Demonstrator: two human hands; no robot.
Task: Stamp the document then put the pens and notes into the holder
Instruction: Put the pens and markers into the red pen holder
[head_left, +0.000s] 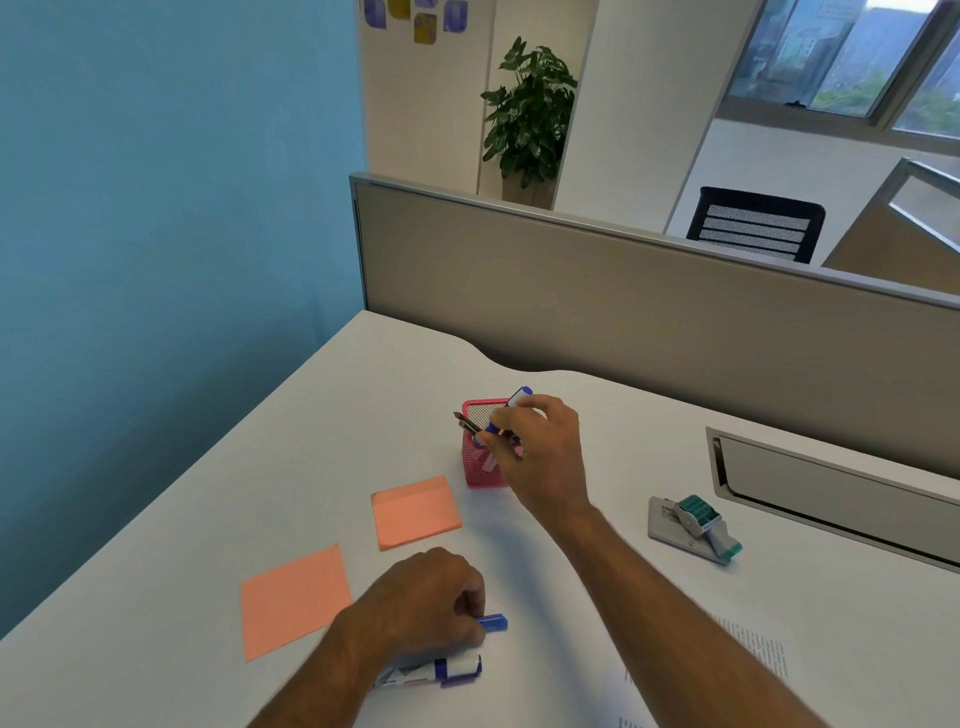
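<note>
A red mesh holder (480, 465) stands mid-table. My right hand (540, 457) hovers at its rim, shut on a blue-capped pen (517, 400) and at least one darker pen (467, 423), tilted over the opening. My left hand (421, 605) rests on the table nearer me, closed on a blue pen (493, 622). A white marker with a blue cap (452, 670) lies just under that wrist. Two orange notes lie flat: one (415, 512) beside the holder, one (293, 600) left of my left hand. The printed document (753, 649) shows partly under my right forearm.
A green-and-grey date stamp (698, 522) lies on its grey pad (662, 525) at the right. Behind it is a recessed cable tray (831, 483). A grey partition (623, 291) bounds the far edge; a blue wall stands at the left.
</note>
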